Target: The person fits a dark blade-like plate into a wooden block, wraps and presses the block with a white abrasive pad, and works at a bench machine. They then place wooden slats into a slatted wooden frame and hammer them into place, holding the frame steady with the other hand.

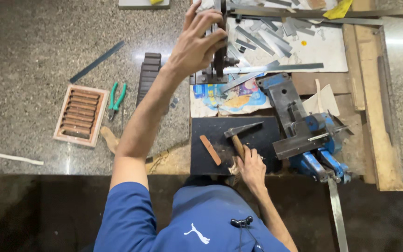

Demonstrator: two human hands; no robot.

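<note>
On bench | left hand outstretched, gripping press lever | right hand clasping hammer

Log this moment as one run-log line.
left hand: gripping upright lever tool | right hand: holding hammer on black slab | nearby: blue vise, green pliers

Hammer on slab, vise rt.
</note>
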